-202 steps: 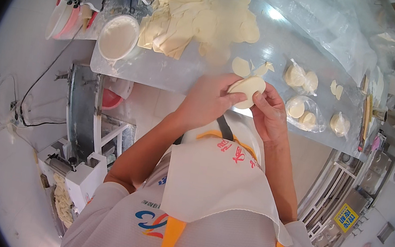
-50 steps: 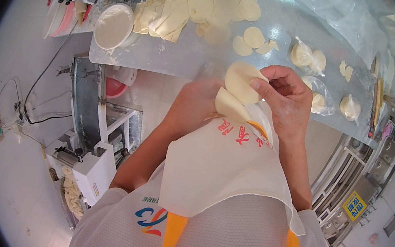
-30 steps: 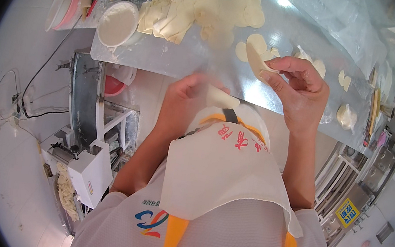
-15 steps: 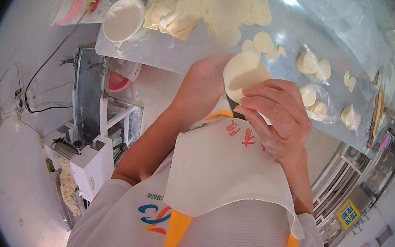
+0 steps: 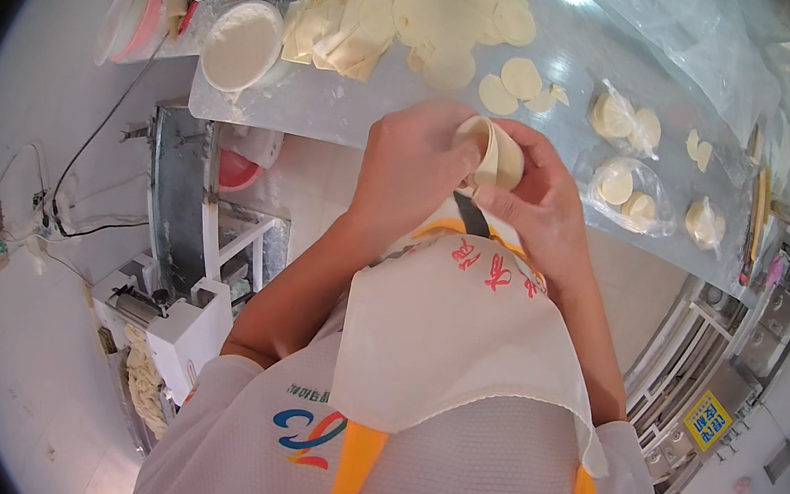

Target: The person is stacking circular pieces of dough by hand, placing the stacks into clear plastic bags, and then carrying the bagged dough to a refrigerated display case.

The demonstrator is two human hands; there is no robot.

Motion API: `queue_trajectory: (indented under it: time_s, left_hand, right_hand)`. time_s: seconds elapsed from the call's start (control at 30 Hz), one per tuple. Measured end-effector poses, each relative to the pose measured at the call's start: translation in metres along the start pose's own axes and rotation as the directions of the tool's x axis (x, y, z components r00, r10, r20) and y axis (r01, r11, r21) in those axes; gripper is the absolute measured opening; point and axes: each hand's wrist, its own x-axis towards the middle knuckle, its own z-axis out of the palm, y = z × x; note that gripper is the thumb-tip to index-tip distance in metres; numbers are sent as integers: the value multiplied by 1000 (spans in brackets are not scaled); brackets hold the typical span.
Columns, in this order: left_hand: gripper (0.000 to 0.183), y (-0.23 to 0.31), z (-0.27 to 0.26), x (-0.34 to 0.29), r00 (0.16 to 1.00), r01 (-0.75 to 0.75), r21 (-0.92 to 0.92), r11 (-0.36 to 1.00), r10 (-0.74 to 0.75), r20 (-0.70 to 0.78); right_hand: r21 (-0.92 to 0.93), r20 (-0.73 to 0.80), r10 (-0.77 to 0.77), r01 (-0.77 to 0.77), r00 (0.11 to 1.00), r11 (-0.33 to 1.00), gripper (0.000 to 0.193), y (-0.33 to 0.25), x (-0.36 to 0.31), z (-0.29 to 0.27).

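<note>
A small stack of round, pale dough wrappers [image 5: 502, 157] is bent into a curve between my two hands, just in front of the table edge. My left hand [image 5: 415, 161] is closed on its left side, with the thumb against the inner face. On the other side, my right hand [image 5: 545, 199] grips the stack with fingers behind and thumb in front. Beyond my hands, a few loose dough rounds [image 5: 520, 79] lie on the metal table [image 5: 334, 107]. A large heap of wrappers and dough sheets [image 5: 428, 9] spreads behind them.
A white tub of flour [image 5: 241, 46] stands at the table's left end. Bagged stacks of wrappers [image 5: 624, 123] sit to the right. Clear plastic sheeting [image 5: 686, 45] covers the far right. A white machine with a roller [image 5: 182, 328] stands at lower left, a metal rack [image 5: 702, 361] at right.
The wrappers went from a flat disc facing me to a bent, upright curve. My right hand moved from the front of the stack to its right side.
</note>
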Motion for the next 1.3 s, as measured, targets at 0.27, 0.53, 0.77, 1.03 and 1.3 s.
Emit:
queue_trajectory:
  time_s: [0.27,0.53,0.77,1.03,1.3]
  left_hand:
    - [24,-1,-45,7,994,46,-110,993,-56,-89]
    - [26,-2,-60,5,977,209,-360,909,-213,31]
    - [28,-6,-63,13,977,213,-364,907,-197,80]
    - [31,-25,-47,37,979,182,-131,974,-167,117]
    - [29,-96,52,56,854,250,51,967,-245,458]
  right_hand:
    - [347,41,196,-198,980,917,38,29,70,-55]
    - [221,182,193,-232,964,947,72,37,90,-36]
    - [507,458,212,-449,863,736,74,50,82,-28]
    - [394,111,261,-284,959,874,45,44,63,-36]
    - [242,-318,350,-282,881,928,37,65,-19,-121]
